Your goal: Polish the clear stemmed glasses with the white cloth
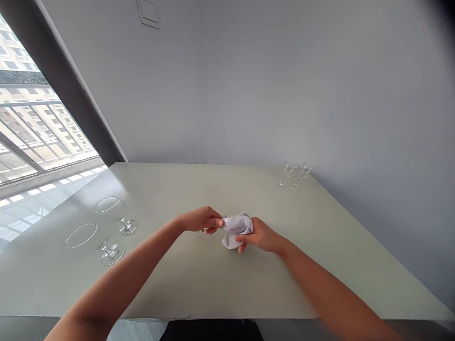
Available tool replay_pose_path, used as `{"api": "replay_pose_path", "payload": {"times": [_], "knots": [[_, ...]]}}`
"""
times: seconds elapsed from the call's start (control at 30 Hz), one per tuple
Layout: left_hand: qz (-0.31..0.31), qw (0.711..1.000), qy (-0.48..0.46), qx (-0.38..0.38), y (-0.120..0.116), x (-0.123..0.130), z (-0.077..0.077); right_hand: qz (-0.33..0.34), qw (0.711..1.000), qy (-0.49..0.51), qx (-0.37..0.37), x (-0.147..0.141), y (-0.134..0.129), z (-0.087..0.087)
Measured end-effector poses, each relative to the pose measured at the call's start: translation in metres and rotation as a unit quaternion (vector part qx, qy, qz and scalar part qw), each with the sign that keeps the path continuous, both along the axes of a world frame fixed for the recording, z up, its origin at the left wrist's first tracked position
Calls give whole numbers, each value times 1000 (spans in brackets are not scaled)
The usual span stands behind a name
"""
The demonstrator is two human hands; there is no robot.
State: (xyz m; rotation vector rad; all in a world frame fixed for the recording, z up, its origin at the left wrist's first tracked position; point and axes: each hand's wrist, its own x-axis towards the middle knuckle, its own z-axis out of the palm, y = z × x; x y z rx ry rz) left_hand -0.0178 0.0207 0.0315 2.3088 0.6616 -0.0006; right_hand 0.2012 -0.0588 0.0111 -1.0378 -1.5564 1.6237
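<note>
**Clear stemmed glass wrapped in a pale cloth between two hands**

The glass is held just above or on the tabletop, which of the two I cannot tell, between the left grip and the right grip. It is transparent and colourless; a thin curve of its rim shows above the cloth, and part of its round foot shows just below the left grip. Cloth and fingers hide most of the bowl and stem. The left grip is closed on the glass near its stem, while the right grip clasps the cloth against the bowl. The cloth is whitish with a lilac tinge, soft and creased, one loose fold hanging below the right grip's fingers.

To the left of the left grip, two larger-looking stemmed glasses stand upright, with wide round rims, short stems and flat disc feet. Beyond the right grip, off to its right, two more glasses stand close together near the far edge.

The tabletop, pale greenish-grey, smooth and faintly glossy, spreads around both grips. Past them rises a plain, matt grey wall; far left is a dark-framed window.
</note>
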Motion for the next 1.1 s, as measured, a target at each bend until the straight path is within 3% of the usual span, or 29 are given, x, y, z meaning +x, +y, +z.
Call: {"api": "replay_pose_path", "payload": {"times": [0.07, 0.13, 0.2, 0.23, 0.3, 0.33, 0.43, 0.5, 0.53, 0.6, 0.7, 0.73, 0.8, 0.87, 0.97, 1.1], "knots": [[62, 989, -27, 128, -6, 3, 1, -40, 998, 48, -20, 2, 6, -5], [108, 939, -65, 321, -14, 8, -1, -99, 985, 127, -59, 3, 13, -10], [100, 885, -84, 448, -18, 12, -2, -142, 965, 198, -99, 2, 17, -13], [89, 874, -86, 470, -19, 12, -2, -149, 959, 217, -109, 2, 16, -13], [93, 886, -86, 446, -17, 10, 2, -130, 966, 204, -95, 0, 11, -11], [103, 908, -80, 399, -15, 7, 6, -111, 975, 176, -74, -2, 7, -8], [99, 985, -26, 141, -7, -5, 17, -38, 997, 70, -11, -5, -5, -1], [65, 998, 12, 3, -5, -10, 19, -9, 999, 32, -1, -6, -8, 0], [57, 998, 16, -1, -5, -11, 18, -9, 1000, 29, -4, -7, -7, -2], [77, 989, -9, 129, -8, -9, 13, -45, 997, 54, -24, -8, -2, -8], [80, 905, -57, 413, -15, 0, 2, -115, 976, 162, -89, -10, 8, -19], [64, 879, -63, 467, -15, 3, 0, -124, 967, 197, -108, -11, 9, -21], [32, 857, -62, 511, -15, 6, -1, -116, 960, 226, -116, -13, 8, -21], [15, 862, -46, 504, -12, 5, 2, -84, 974, 194, -81, -15, 4, -18], [12, 898, -11, 439, -8, -1, 10, -39, 995, 91, -13, -16, -5, -13], [26, 981, 1, 192, -6, -12, 21, -22, 997, -20, 68, -15, -12, -13]]}}
